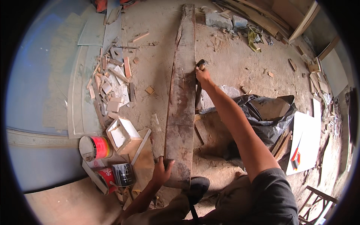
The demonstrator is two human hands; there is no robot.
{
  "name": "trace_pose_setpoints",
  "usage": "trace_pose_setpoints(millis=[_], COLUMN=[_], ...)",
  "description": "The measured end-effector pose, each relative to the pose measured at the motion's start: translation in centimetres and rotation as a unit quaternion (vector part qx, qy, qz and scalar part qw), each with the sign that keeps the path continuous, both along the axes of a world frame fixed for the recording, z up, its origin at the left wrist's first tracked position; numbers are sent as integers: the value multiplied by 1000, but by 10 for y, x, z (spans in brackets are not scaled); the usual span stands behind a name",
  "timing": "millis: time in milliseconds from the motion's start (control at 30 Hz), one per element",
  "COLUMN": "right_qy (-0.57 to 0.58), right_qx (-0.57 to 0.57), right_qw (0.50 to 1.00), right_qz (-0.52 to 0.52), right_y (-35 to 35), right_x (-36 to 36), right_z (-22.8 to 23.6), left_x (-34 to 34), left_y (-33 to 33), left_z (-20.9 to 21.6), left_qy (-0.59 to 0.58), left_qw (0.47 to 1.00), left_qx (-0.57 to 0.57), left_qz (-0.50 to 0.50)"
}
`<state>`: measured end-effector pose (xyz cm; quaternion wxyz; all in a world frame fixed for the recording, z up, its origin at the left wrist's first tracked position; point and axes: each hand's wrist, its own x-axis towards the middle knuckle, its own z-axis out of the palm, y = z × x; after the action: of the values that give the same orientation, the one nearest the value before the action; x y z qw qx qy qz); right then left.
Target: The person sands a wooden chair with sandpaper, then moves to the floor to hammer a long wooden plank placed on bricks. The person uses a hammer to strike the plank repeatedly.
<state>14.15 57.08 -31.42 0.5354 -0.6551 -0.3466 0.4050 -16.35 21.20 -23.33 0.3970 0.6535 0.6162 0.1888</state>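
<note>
A long, worn wooden plank runs away from me down the middle of the view, its surface stained and its left edge splintered. My left hand grips the left edge near the plank's close end, fingers at the side and thumb toward the top. Beside the right edge, farther out, my right hand is closed around a hammer, whose dark head shows above the fist. A thin upright mark, perhaps a nail, shows on the plank left of that hand. My dark shoe is against the near end.
Wood offcuts lie heaped on the left. Paint cans and a small wooden box stand close by on that side. At right are a black plastic bag, a white board and a red-handled saw. Concrete blocks lie far off.
</note>
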Motion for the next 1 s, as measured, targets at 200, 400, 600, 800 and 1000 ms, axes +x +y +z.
trace_pose_setpoints(millis=[200,400,600,800,1000], right_qy=[-11,-65,-45,-16,-59], right_qx=[-120,-107,-109,-171,-163], right_qw=[993,992,992,977,979], right_qz=[-18,-21,-47,122,110], right_y=[-25,-44,-85,-139,-228], right_x=[-15,6,42,132,137], right_z=[26,26,92,122,160], left_x=[-4,-39,-66,-52,28], left_y=[-14,-13,17,27,87], left_z=[-19,-36,-34,-47,-3], left_qy=[51,87,122,168,148], left_qw=[999,995,989,974,959], left_qx=[11,47,17,98,219], left_qz=[-1,-25,-80,-118,-105])
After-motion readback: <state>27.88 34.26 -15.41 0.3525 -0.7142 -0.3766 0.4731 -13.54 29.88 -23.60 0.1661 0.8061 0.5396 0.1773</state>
